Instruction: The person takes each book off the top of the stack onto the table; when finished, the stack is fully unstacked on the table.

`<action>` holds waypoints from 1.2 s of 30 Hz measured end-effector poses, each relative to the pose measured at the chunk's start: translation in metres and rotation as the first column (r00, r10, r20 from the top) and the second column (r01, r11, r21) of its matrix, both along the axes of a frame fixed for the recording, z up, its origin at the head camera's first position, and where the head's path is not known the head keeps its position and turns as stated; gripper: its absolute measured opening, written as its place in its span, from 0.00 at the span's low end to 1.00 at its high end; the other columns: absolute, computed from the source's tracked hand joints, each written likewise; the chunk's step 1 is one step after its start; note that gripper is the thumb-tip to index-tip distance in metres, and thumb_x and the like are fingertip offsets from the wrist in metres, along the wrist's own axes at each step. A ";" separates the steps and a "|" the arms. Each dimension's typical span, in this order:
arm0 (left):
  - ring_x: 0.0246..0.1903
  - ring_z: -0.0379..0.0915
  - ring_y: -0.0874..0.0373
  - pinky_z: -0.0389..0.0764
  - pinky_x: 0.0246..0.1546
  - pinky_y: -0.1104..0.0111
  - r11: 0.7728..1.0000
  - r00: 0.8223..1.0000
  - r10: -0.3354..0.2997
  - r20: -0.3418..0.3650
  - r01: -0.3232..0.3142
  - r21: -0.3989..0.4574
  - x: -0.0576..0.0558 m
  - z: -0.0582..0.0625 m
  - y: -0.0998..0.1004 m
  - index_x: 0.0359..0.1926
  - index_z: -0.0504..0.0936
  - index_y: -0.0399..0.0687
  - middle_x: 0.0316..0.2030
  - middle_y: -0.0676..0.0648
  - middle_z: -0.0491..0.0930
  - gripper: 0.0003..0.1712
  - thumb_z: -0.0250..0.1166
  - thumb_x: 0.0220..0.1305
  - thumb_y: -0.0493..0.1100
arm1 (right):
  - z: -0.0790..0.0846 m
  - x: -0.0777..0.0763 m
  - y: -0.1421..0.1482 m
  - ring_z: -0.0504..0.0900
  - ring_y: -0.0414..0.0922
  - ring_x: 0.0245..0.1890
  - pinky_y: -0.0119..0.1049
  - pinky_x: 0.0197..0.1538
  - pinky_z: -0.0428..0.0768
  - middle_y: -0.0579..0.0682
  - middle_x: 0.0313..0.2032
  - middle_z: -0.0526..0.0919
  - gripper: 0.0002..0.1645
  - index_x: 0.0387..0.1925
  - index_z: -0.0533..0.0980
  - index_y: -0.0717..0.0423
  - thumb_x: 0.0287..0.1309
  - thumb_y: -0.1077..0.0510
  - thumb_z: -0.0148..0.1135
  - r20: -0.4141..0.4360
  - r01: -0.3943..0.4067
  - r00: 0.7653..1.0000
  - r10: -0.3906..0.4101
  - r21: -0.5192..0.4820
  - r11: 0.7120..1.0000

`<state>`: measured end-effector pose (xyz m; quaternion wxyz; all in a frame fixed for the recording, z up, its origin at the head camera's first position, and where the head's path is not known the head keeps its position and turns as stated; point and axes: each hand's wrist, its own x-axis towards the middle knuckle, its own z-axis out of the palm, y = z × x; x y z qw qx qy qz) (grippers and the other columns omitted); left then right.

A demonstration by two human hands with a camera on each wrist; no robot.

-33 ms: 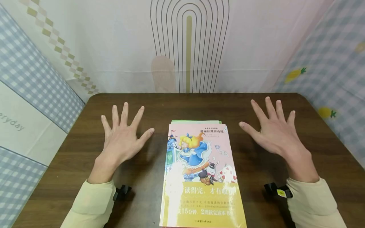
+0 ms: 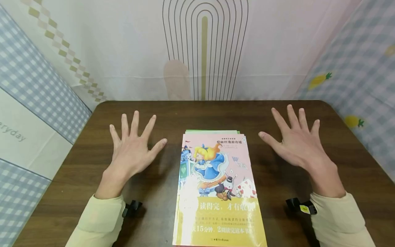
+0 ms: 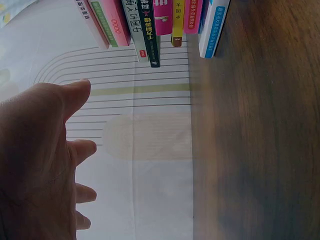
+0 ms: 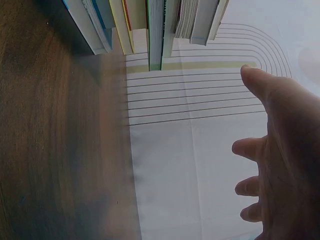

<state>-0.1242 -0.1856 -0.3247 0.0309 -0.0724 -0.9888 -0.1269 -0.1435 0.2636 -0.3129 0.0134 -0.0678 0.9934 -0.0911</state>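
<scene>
A stack of books [image 2: 216, 178] lies on the dark wooden table between the two hands. Its top book has a pink and yellow cover with a girl in a blue dress and a white rabbit. In the left wrist view, several coloured book spines [image 3: 145, 30] show; the right wrist view has the page edges [image 4: 156, 40]. To the left of the stack is the left hand [image 2: 131, 151], fingers straight and spread, holding nothing. The right hand [image 2: 296, 144] is spread the same way on the other side. Both wrist views show the hands raised off the table, apart from the books.
The wooden table [image 2: 77, 171] reaches back to a pale cloth backdrop [image 2: 123, 51] printed with arches. Checked cloth [image 2: 27, 48] hangs at the left, and another checked cloth with pineapples [image 2: 364, 79] at the right. Dark straps with small devices sit at both wrists.
</scene>
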 end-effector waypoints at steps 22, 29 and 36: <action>0.31 0.80 0.60 0.81 0.32 0.67 0.793 0.822 -0.475 0.313 0.245 0.559 0.035 0.000 0.042 0.86 0.45 0.67 0.40 0.50 0.79 0.62 0.76 0.62 0.60 | -0.026 0.033 -0.024 0.90 0.50 0.39 0.41 0.40 0.90 0.64 0.78 0.63 0.41 0.85 0.53 0.44 0.80 0.47 0.57 0.172 -0.103 0.938 0.303 -0.694 0.712; 0.30 0.79 0.56 0.80 0.30 0.68 0.692 0.732 -0.574 0.366 0.195 0.696 0.042 -0.008 0.041 0.84 0.50 0.76 0.38 0.44 0.77 0.58 0.77 0.63 0.53 | -0.048 0.046 -0.018 0.90 0.52 0.35 0.46 0.39 0.91 0.72 0.76 0.60 0.39 0.86 0.46 0.48 0.83 0.58 0.48 0.197 -0.043 0.887 0.418 -0.865 0.499; 0.30 0.81 0.53 0.88 0.27 0.54 0.645 0.723 -0.556 0.410 0.065 0.761 0.050 -0.007 0.033 0.83 0.50 0.82 0.40 0.41 0.81 0.55 0.75 0.67 0.48 | -0.062 0.053 -0.017 0.90 0.48 0.45 0.45 0.42 0.91 0.75 0.76 0.56 0.46 0.87 0.41 0.47 0.81 0.62 0.52 0.142 -0.080 0.841 0.523 -0.922 0.379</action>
